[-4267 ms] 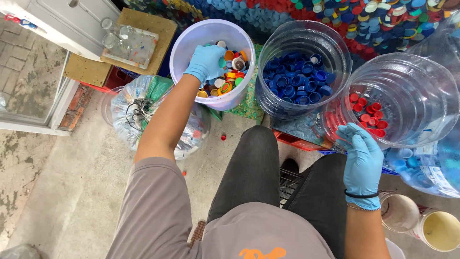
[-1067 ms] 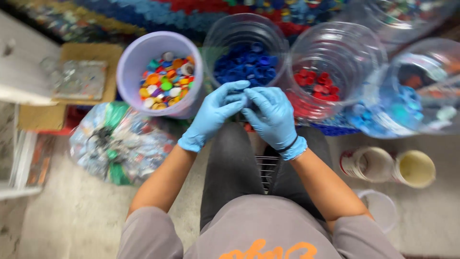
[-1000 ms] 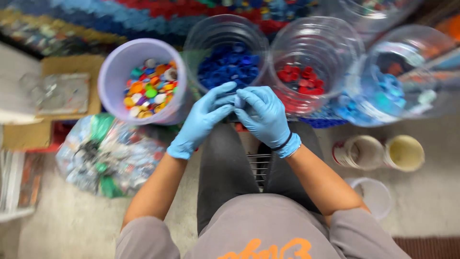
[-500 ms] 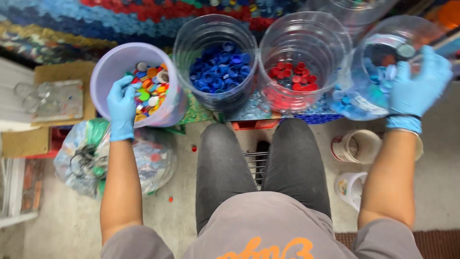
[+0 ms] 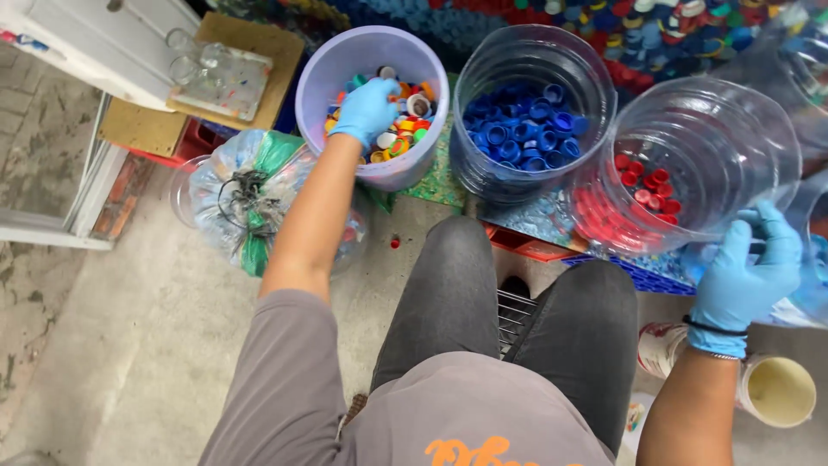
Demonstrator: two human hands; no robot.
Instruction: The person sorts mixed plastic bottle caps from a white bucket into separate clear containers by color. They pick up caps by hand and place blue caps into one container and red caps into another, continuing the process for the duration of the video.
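With the gloved left hand (image 5: 366, 110) curled down among the mixed bottle caps (image 5: 398, 129) in the lilac bucket (image 5: 332, 65) at upper centre, whether it grips one I cannot tell; the right hand (image 5: 749, 274) hangs half-open at the red-cap jar's (image 5: 733, 147) rim, so pinch single caps cleanly.

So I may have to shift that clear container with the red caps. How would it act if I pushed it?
The clear container looks thin-walled, so it would probably flex. Only a shallow layer of red caps lies in it, so it is likely light and may slide or tip easily. The right hand is at its edge.
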